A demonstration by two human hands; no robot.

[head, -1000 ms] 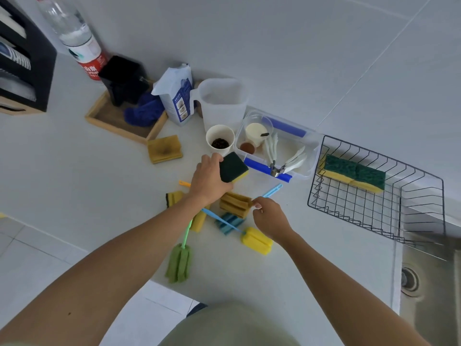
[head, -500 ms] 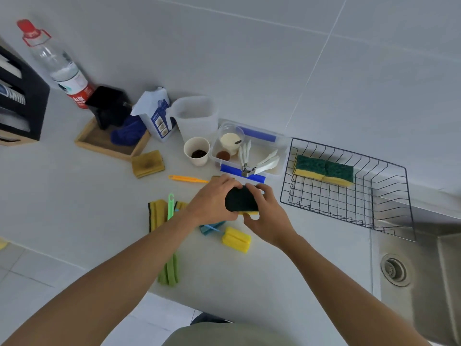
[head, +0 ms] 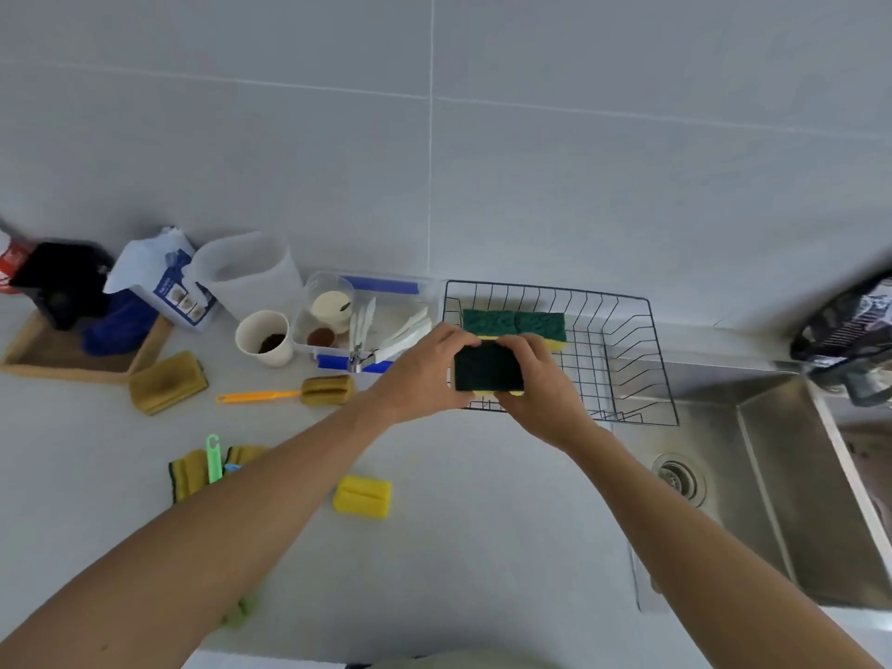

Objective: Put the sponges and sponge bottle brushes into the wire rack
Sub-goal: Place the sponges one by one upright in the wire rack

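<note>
The sponge (head: 488,366) could slip out and land on the counter (head: 482,523) instead of inside the wire rack (head: 622,359), because it sits over the rack's near left corner, close to the rim. If one hand lets go too soon, the soft sponge might tip and catch on the wires. It could also bump the two sponges (head: 514,325) already lying in the rack just behind the grip. The left hand (head: 425,374) and the right hand (head: 540,383) both hold this sponge, green side up, fingers curled round its edges. Both arms reach forward and meet at the sponge. More sponges and brushes wait on the counter, to the left of the grip.
</note>
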